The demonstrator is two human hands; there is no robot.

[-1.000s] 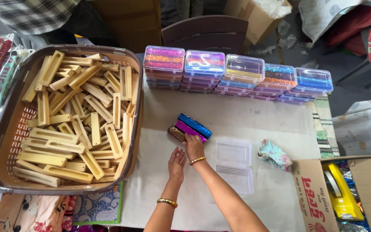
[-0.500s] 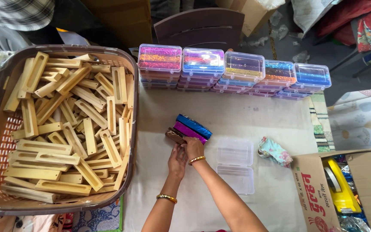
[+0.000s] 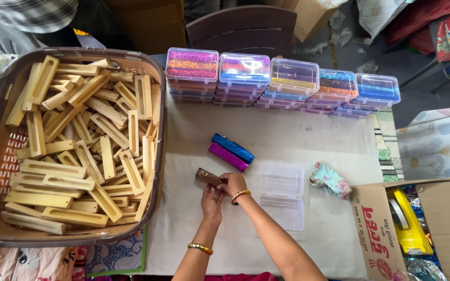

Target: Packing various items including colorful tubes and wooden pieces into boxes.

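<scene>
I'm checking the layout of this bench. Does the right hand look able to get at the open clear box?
Probably yes: the right hand sits just left of the open clear box, with only bare cloth between, though it holds a brown bar.

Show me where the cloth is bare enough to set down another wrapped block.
Bare cloth lies between the stacked boxes and the blue and purple blocks. More lies left of both hands, beside the basket. It is crowded around the open clear box and the floral bundle.

Single head-mounted view. It looks steeply down from above onto the worktop (image 3: pixel 298 140), facing away from the wearer, whose forearms enter at the bottom edge. Range is moderate: the basket (image 3: pixel 160 93) sits left, the cardboard box (image 3: pixel 376 229) right.
</scene>
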